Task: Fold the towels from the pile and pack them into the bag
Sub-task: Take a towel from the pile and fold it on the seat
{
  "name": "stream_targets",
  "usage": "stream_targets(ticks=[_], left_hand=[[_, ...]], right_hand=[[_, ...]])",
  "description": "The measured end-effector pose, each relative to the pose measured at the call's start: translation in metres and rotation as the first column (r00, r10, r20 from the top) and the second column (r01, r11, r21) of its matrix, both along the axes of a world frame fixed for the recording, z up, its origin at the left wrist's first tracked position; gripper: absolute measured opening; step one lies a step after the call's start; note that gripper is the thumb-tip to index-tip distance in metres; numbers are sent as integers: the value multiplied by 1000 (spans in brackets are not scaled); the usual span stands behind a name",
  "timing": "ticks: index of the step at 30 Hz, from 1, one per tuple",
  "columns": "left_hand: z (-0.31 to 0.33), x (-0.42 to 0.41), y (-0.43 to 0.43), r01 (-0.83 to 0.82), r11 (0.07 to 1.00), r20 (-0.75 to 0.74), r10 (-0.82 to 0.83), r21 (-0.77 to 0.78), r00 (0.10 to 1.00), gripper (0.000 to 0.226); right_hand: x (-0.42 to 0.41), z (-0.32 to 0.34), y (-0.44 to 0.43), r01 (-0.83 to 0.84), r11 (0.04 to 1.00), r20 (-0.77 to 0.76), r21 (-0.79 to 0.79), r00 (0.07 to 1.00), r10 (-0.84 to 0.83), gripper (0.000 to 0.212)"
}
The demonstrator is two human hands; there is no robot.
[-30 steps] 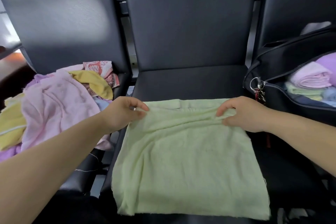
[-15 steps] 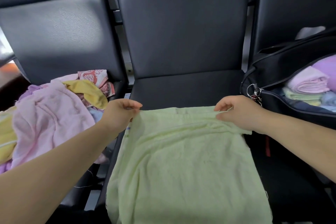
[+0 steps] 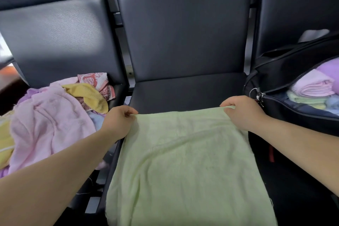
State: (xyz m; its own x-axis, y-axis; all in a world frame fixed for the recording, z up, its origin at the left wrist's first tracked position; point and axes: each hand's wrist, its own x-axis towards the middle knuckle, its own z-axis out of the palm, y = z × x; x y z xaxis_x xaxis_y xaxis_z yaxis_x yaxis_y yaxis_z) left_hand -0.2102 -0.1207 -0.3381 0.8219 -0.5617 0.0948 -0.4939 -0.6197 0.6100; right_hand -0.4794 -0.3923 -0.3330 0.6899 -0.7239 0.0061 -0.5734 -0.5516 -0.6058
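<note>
Evidently mid-fold, left grip [image 3: 118,119] and right grip [image 3: 242,112] pinch the green towel [image 3: 187,167] at its far corners; drawing them evenly nearward seems next.

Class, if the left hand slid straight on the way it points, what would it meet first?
The left hand would likely cross bare seat cushion and first meet the middle backrest; depth is unclear.

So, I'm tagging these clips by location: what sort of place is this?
Likely a public waiting area, though I can't be sure: a row of joined black padded seats with metal frames between. The towel pile, green towel and open bag each take one seat.
</note>
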Motion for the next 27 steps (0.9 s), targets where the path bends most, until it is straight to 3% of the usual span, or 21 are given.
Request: stream_targets(ticks=[11, 17, 20, 22, 25, 27], left_hand=[[-2, 4, -4, 21, 995, 33, -24, 97, 999, 17], [5, 7, -4, 112, 966, 45, -126, 232, 991, 5], [5, 8, -6, 133, 954, 55, -154, 268, 987, 15], [5, 8, -8, 156, 938, 51, -180, 309, 982, 6], [3, 8, -7, 165, 932, 60, -195, 322, 979, 18], [6, 3, -6, 152, 940, 82, -184, 304, 979, 14]], right_hand=[[-2, 0, 0, 53, 992, -71, -116, 996, -61, 19], [-3, -4, -10, 35, 997, -94, -62, 995, -40, 32], [-2, -3, -14, 13, 999, -135, -45, 991, -19, 39], [0, -2, -14, -8, 1000, -157, -22, 988, 4, 38], [2, -1, -12, -39, 999, -174, -11, 984, 36, 30], [1, -2, -11, -42, 998, -163, -36, 986, 35, 27]])
